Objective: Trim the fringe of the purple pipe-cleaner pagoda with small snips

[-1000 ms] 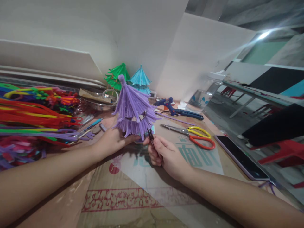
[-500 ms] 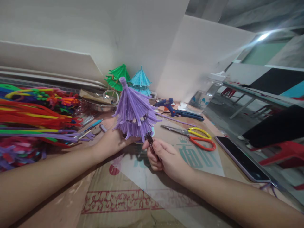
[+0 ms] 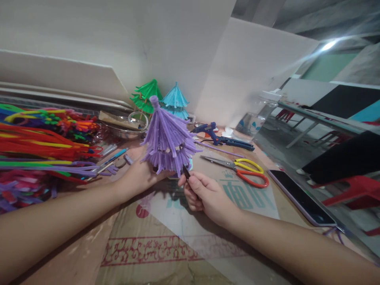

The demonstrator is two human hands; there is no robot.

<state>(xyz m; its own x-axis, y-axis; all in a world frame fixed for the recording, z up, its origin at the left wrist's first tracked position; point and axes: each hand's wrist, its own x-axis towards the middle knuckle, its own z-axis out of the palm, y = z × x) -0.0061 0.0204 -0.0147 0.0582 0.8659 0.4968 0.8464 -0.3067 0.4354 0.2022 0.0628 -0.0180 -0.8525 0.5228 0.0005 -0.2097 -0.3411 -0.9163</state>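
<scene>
Clenches the right hand (image 3: 204,196) tight around small dark snips (image 3: 186,173), blades pointing up and away, tips touching the lower fringe of a purple pipe-cleaner pagoda (image 3: 166,134). Grasps that pagoda from below and from the left with the left hand (image 3: 138,176), fingers tucked under the fringe and hidden there. Stands upright over the middle of the table, just above the cardboard sheet (image 3: 148,245): knotted tip on top, a cone of straight strands flaring down, a shorter skirt beneath, a dark gap between the two tiers. Farther off, by the wall, a green pagoda (image 3: 145,95) and a blue pagoda (image 3: 175,99). To the right, scissors (image 3: 243,171) with yellow and red handles, a blue glue gun (image 3: 208,128) beyond them, a phone (image 3: 299,196) nearer. To the left, a heap of many-coloured pipe cleaners (image 3: 44,146).
</scene>
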